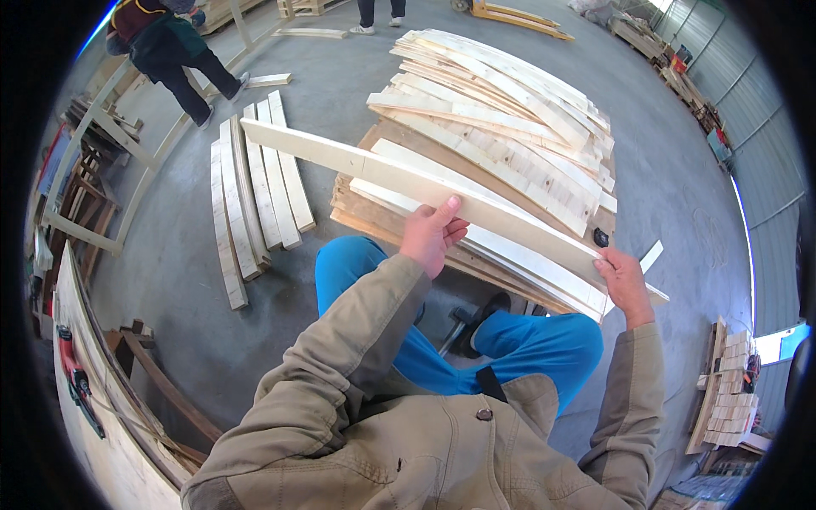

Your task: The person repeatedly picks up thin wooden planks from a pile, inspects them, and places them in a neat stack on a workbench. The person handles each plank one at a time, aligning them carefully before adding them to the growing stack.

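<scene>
At eight o'clock, a red-and-black power tool (75,374) lies on a pale wooden panel (81,433). Near ten o'clock, a row of long pale wooden boards (265,183) lies on the grey floor (183,297), with a person (174,51) in dark trousers beyond.

From there the long, flat, pale wooden board (510,221) in hand slants from ten o'clock to three, above the near side of a low brown wooden table (361,211); whether it also rests on the boards beneath, I cannot tell. The left hand (434,236) is closed on its lower edge around the middle, thumb on the face and fingers curled below. Toward one o'clock, a heap of similar pale boards (501,110) covers much of the table. A hammer (455,327) lies on the floor at five o'clock, beside a dark shoe (483,325).

The right hand (625,285), at three o'clock, pinches the board's right end.

The board should handle as light for its length — stiff on edge, springier laid flat, and dry rather than slippery, with possible splinters. One hand near mid-length and one at an end suits it, since the free left end could dip.
</scene>
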`<action>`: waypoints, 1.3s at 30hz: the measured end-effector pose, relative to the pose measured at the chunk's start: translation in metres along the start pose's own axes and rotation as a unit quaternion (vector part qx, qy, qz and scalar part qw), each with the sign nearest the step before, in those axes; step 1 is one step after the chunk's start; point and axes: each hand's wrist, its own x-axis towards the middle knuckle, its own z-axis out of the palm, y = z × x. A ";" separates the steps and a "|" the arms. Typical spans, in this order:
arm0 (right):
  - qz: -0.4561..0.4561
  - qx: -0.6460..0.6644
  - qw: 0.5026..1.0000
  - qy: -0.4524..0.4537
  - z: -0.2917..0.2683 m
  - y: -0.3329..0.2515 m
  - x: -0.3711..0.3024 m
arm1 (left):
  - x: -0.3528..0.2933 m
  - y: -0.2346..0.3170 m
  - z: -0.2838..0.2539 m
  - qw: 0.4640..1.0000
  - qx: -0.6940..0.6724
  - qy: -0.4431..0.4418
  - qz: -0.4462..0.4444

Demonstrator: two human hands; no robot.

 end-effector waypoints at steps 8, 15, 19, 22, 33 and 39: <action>0.004 0.017 1.000 0.021 0.008 0.020 -0.006 | 0.001 -0.008 0.000 0.999 -0.005 0.017 -0.033; 0.009 0.010 1.000 0.019 0.011 0.029 -0.006 | 0.000 -0.010 0.001 0.999 -0.001 0.024 -0.045; 0.034 0.001 0.999 0.018 0.012 0.037 -0.005 | -0.003 -0.013 0.004 0.998 -0.001 0.027 -0.064; 0.053 -0.001 0.998 0.015 0.014 0.046 -0.006 | -0.006 -0.019 0.001 0.997 0.004 0.017 -0.074; 0.087 -0.010 0.996 -0.004 0.017 0.068 -0.032 | 0.031 0.004 -0.062 0.967 -0.202 0.149 0.039; 0.096 0.055 0.994 0.003 0.035 0.077 -0.049 | 0.028 0.005 -0.062 0.958 -0.170 0.218 0.073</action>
